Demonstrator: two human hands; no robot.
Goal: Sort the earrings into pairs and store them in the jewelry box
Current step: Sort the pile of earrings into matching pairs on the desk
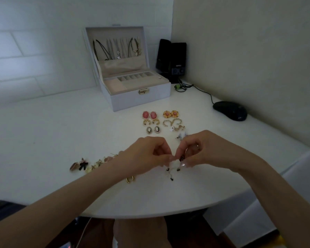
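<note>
Pinching grip from both sides: left hand [147, 153] and right hand [202, 151], fingers curled, hold one earring [174, 164], its black-tipped strands trailing toward the person.

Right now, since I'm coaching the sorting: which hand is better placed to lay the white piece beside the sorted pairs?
Likely right. Both pinch the white piece, but the right hand is nearest the sorted pairs; the left hand is nearer the unsorted pile.

Pale lilac jewelry box [140, 99] open at 11 o'clock, lid upright, pink oval pair [149, 115], gold round pair [170, 114], gold crescent pair [151, 122], black cameo pair [153, 130] in rows at 12 o'clock, unsorted earring heap [89, 164] at 9 o'clock, white tufted black-beaded earrings [174, 165] held at centre
</note>
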